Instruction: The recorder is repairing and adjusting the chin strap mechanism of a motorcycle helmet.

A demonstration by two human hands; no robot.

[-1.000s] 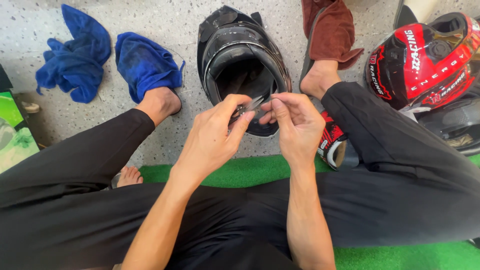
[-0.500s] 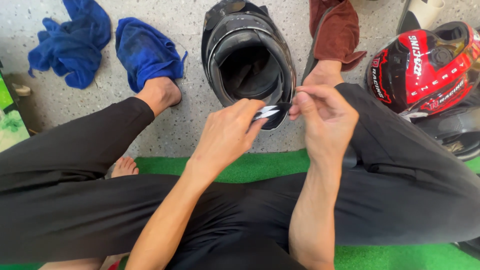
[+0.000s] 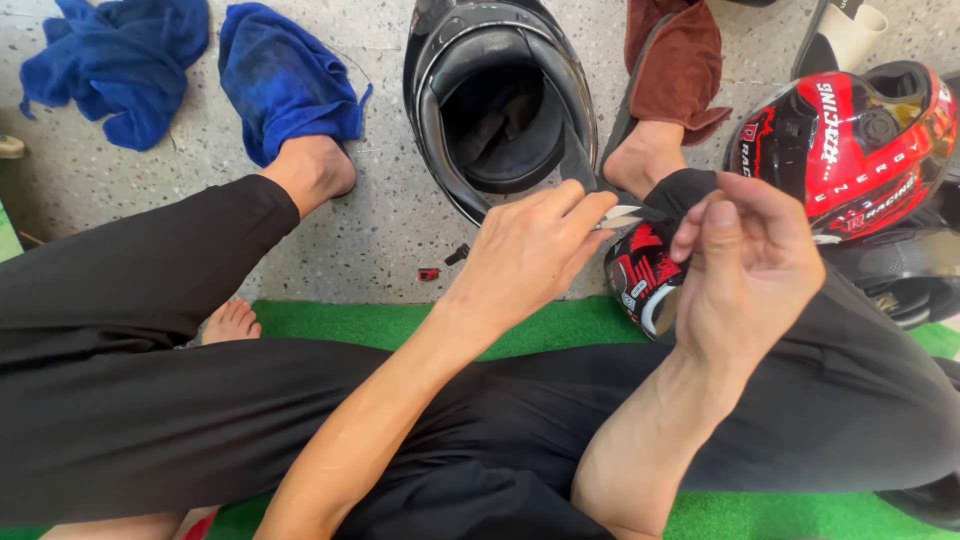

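Observation:
My left hand [image 3: 530, 250] pinches a small, thin silvery-white piece [image 3: 622, 214] between thumb and fingertips. My right hand [image 3: 750, 270] is raised just to its right, fingers curled around the piece's other end. Both hands hover above my crossed legs in black trousers. Beyond them on the speckled floor lies a black helmet [image 3: 500, 100], opening upward. A red and black helmet part [image 3: 645, 280] rests against my right leg, below the hands.
A red and black helmet [image 3: 850, 150] sits at the right. Two blue cloths [image 3: 285, 80] [image 3: 110, 60] lie at the top left, and a brown cloth [image 3: 675, 65] by my right foot. Small dark and red bits [image 3: 428, 273] lie on the floor. Green turf mat [image 3: 330, 320] under me.
Both hands have shifted right and slightly toward me with the small piece. The camera has moved closer and the right hand has turned more palm-side to view.

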